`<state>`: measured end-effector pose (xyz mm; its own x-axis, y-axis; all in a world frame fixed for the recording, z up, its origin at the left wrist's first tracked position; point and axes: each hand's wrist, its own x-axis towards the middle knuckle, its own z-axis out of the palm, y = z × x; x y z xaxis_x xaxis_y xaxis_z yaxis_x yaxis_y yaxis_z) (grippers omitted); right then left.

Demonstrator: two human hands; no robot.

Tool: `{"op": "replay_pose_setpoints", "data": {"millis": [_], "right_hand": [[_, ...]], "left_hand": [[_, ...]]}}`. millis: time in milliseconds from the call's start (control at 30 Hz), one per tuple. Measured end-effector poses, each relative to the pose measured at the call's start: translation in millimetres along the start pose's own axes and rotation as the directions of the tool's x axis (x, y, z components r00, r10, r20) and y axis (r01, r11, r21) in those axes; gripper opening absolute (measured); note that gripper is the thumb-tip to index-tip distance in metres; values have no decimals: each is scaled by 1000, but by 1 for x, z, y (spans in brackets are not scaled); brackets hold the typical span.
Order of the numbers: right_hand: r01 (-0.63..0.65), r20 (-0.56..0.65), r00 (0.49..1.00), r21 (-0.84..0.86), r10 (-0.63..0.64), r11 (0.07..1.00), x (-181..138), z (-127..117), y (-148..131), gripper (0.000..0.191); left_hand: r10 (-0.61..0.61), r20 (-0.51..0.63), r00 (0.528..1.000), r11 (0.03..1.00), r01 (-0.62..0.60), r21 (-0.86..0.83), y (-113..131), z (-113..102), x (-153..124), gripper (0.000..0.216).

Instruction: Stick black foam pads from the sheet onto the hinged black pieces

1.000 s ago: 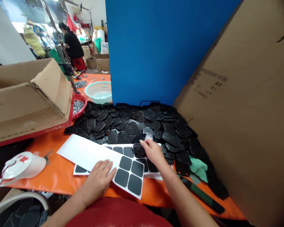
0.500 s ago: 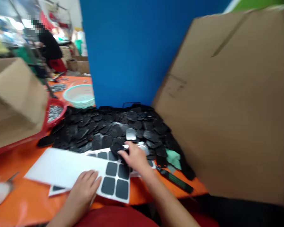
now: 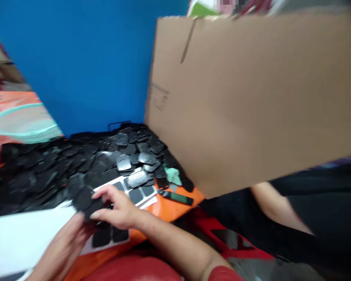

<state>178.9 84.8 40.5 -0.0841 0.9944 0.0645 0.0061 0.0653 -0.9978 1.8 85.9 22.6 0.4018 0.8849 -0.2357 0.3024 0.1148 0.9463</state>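
At the near edge, the left hand [image 3: 60,244] is seen blurred, fingers extended toward a flat black rounded-square plastic piece [image 3: 89,203]; whether it grips anything cannot be told. The right hand [image 3: 117,208] is laid just beyond it, fingers curled over the same black piece, which appears to be pinched at its right edge. Both hands are held over a white backing sheet of black square adhesive pads [image 3: 111,234], spread on the orange table covering [image 3: 169,207]. Near the table's right edge, a black tool handle with green stripes [image 3: 175,198] and a crumpled teal cloth [image 3: 173,175] are seen. Farther back, a heap of black plastic pieces [image 3: 46,168] is spread wide. Behind it, a blue panel [image 3: 84,62] and a large brown cardboard box [image 3: 251,97] are stood. At right, another person's bare forearm [image 3: 276,208] is visible.
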Motion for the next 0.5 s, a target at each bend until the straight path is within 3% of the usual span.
{"op": "replay_pose_setpoints", "data": {"millis": [67, 167, 300, 367, 433, 467, 500], "right_hand": [[-19, -57, 998, 126, 26, 992, -11, 5, -5, 45], [-140, -135, 979, 84, 150, 987, -13, 0, 7, 43], [-215, -57, 973, 107, 222, 971, 7, -11, 34, 50], [-177, -131, 974, 61, 184, 982, 16, -18, 33, 55], [-170, -246, 957, -56, 152, 984, 25, -26, 29, 55], [-181, -291, 947, -137, 135, 974, 30, -31, 28, 53], [-202, -322, 939, -231, 121, 952, 35, -36, 28, 51]], "left_hand": [[-141, -64, 988, 951, 117, -287, 32, 18, -1, 50], [-107, -156, 982, 921, 39, -387, 45, 35, 11, 42], [79, -146, 986, 977, -106, -187, 31, 24, 27, 33], [116, -166, 979, 985, -135, -108, 35, 13, 22, 39], [72, -182, 981, 995, -83, -57, 43, -1, 10, 45], [24, -153, 988, 1000, -26, -8, 45, -9, 2, 37], [-37, -50, 998, 997, 40, 71, 44, -17, -6, 32]]}}
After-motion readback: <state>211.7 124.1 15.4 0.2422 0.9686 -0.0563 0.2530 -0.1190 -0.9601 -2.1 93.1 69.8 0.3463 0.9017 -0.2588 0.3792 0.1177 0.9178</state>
